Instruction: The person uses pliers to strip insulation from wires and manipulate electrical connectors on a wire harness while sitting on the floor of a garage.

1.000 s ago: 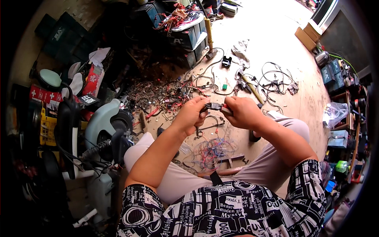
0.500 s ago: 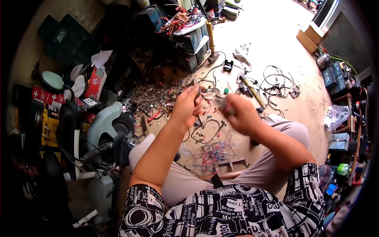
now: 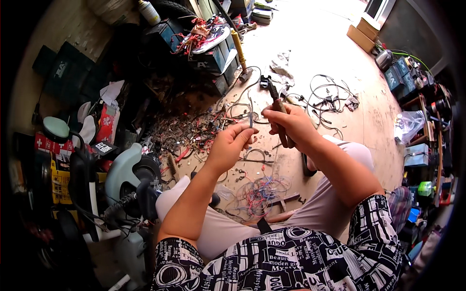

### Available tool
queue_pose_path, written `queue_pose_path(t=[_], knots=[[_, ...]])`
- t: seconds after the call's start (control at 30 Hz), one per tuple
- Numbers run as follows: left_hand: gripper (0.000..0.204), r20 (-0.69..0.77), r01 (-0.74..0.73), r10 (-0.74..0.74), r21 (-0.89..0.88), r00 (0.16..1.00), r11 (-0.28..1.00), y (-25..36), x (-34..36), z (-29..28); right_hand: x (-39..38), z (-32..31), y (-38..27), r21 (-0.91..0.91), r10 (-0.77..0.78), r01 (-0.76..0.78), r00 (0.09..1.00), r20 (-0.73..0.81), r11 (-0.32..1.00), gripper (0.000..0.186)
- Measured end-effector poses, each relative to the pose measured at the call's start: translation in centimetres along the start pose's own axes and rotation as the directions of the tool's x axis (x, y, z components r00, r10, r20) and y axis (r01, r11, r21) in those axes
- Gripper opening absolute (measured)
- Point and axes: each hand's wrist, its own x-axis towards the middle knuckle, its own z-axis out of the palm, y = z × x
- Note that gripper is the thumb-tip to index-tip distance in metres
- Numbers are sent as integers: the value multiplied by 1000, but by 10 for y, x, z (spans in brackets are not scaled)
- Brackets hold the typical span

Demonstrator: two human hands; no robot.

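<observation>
1. While the left hand (image 3: 232, 146) pinches a thin cable (image 3: 251, 119) between thumb and fingers, its end rises past the fingertips; it looks light, bendable, best held near that end.
2. The right hand (image 3: 294, 126) wraps the pliers (image 3: 278, 105), likely stiff and heavier, head beyond the fist.
3. Tangled wires (image 3: 262, 191) lie below.

Pale floor (image 3: 320, 46), brightly lit toward twelve o'clock, with a dim tan wall (image 3: 90, 29) at ten, cluttered shelving (image 3: 415, 101) at three.

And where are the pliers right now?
In the head view, the pliers are in the right hand, slightly right of centre, beside the thin wire pinched in the left hand.
</observation>
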Motion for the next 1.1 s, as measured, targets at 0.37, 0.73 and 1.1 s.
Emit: queue_pose_path(t=[0.37,0.73,1.1], knots=[[21,13,-143,143,212,990,967,-1,-7,0,0,2,0,-74,120,-110,983,140,991,23],[12,-53,-280,277,-47,959,959,1,-4,-10,3,7,-1,236,78,-169,933,352,957,18],[9,-185,-431,408,-107,894,896,5,-2,-22,9,24,3,371,24,-206,898,440,905,15]])
